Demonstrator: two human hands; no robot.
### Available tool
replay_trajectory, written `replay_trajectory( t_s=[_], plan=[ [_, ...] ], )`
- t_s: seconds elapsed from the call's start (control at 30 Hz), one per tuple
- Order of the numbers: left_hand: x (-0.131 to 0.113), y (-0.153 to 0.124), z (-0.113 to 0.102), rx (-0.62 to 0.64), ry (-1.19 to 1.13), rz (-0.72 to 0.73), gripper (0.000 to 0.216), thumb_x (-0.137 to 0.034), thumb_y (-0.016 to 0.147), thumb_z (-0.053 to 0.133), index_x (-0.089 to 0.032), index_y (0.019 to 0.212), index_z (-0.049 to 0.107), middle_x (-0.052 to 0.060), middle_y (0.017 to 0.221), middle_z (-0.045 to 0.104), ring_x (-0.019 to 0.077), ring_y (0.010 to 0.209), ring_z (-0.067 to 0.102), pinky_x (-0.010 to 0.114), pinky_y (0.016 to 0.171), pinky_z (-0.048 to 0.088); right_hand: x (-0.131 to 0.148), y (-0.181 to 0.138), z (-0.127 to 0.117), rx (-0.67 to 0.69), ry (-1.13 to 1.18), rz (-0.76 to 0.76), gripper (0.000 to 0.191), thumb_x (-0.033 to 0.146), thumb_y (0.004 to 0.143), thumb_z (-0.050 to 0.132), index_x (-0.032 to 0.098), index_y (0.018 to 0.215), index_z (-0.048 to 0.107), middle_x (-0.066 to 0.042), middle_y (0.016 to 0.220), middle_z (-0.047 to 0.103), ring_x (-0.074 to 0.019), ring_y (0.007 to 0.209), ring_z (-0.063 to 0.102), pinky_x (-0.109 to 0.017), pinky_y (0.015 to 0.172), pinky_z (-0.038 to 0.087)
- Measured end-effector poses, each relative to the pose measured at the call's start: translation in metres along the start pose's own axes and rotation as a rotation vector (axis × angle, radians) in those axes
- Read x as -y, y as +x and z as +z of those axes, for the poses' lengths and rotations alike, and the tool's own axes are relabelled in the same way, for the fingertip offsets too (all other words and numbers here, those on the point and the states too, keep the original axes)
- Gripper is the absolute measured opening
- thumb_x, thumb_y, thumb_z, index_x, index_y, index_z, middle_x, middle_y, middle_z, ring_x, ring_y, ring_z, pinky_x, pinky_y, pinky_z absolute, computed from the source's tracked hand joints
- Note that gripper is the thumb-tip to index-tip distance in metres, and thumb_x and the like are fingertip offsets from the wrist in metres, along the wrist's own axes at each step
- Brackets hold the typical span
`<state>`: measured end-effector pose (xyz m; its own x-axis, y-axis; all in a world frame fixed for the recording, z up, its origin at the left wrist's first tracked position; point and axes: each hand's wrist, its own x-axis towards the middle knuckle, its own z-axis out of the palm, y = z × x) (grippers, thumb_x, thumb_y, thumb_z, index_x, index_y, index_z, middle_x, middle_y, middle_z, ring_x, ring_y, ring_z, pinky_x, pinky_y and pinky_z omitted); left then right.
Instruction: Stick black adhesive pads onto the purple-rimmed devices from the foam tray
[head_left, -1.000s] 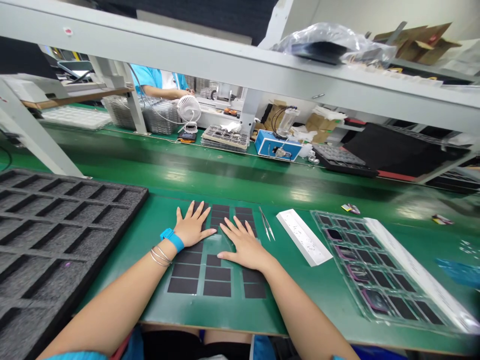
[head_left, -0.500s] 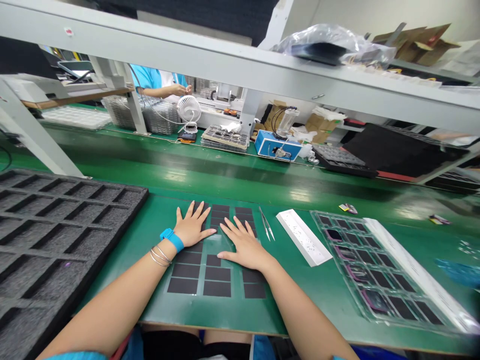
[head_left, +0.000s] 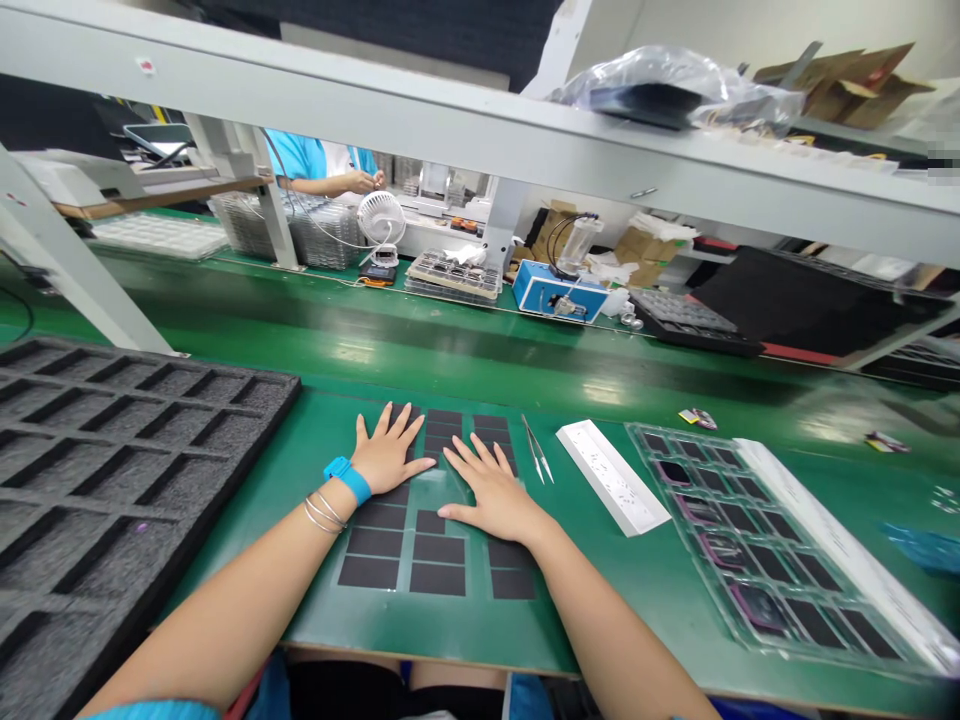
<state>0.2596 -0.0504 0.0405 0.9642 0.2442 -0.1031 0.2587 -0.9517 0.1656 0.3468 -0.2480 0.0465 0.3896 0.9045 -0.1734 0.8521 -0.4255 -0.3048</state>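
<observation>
My left hand [head_left: 386,455] lies flat with fingers spread over the upper left column of black rectangular pieces [head_left: 373,542] on the green table mat [head_left: 360,632]. To its right, my right hand [head_left: 491,490] is spread flat too, covering part of the middle and right columns. Neither hand holds anything. The pieces sit in three columns on clear strips, some hidden beneath my palms and fingers. A pair of metal tweezers [head_left: 537,452] rests just right of the pieces. Beside it is a long white tray [head_left: 611,478] with tiny dark bits in it.
A black foam tray [head_left: 289,400] with rectangular pockets fills the left side. On the right, a clear plastic tray [head_left: 720,600] carries black pieces and purple-edged parts. A grey shelf beam [head_left: 465,130] crosses above. Farther back are a small white fan [head_left: 381,218], a blue box [head_left: 559,292] and a co-worker's arm.
Both hands stay spread in the same place on the pieces. The whole view has shifted very slightly, with things appearing a little farther right.
</observation>
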Motion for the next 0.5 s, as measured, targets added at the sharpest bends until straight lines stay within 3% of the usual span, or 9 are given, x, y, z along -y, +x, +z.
replay_trajectory(
  t_s=[0.5],
  plan=[
    [0.0002, 0.0006, 0.0016, -0.011, 0.001, 0.003, 0.077, -0.07, 0.082, 0.025, -0.029, 0.146, 0.016, 0.004, 0.155, 0.007, 0.0366, 0.141, -0.001, 0.073, 0.1, 0.008, 0.0014, -0.0003, -0.0012, 0.003, 0.018, -0.001, 0.088, 0.076, 0.078, 0.036, 0.028, 0.147, 0.014, 0.002, 0.155, 0.005, -0.0245, 0.142, -0.005, -0.051, 0.113, -0.002]
  ],
)
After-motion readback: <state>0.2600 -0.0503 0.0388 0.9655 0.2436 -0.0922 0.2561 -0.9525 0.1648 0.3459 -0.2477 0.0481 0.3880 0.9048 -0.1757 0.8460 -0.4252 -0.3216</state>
